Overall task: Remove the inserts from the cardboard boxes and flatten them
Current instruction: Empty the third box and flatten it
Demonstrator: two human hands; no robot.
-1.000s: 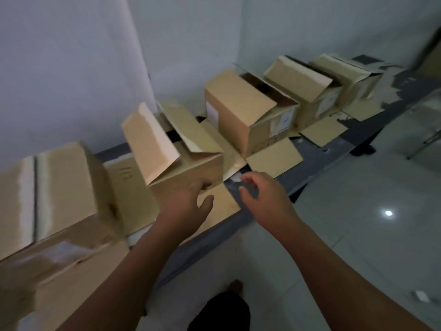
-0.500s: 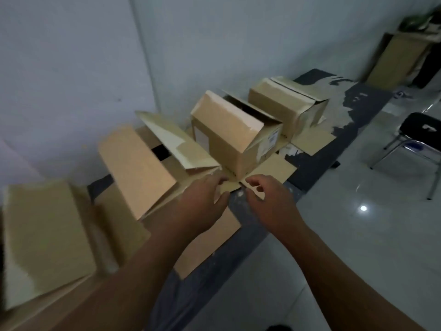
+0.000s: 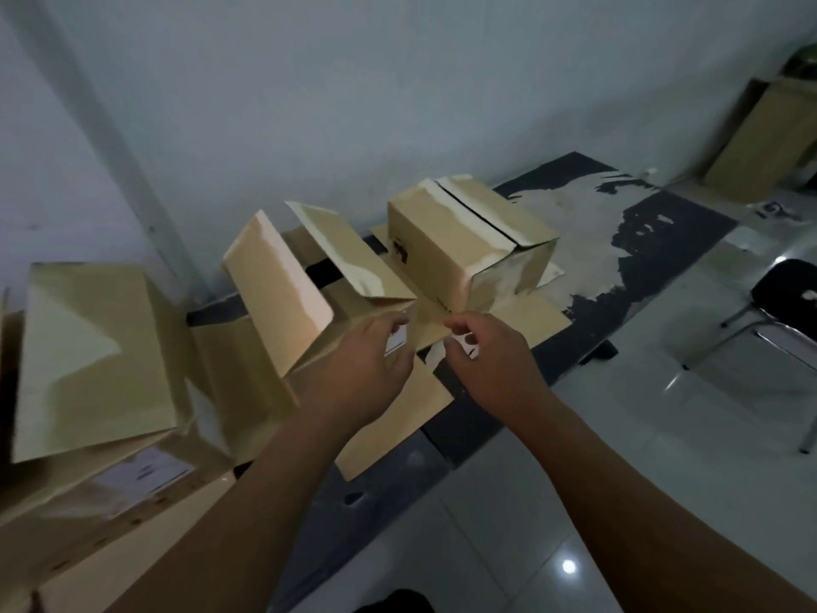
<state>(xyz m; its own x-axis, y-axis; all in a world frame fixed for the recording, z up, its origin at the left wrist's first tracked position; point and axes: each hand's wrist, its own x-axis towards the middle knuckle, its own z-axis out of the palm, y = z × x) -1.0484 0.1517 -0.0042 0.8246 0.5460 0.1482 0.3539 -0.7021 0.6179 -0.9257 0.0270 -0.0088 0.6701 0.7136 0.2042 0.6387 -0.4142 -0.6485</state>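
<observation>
Pulling hard could rip the thin brown cardboard flap point(image 3: 426, 323) your left hand point(image 3: 362, 369) and right hand point(image 3: 490, 365) pinch.

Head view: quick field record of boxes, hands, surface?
surface: dark worn table along the wall
open box: centre, flaps raised
closed box: behind it, top flaps shut
near box: left, flap up, blurred
flat sheets: cardboard lying on the table
left hand: at the open box's front corner
right hand: fingers curled beside it; grip unclear
chair: right
</observation>
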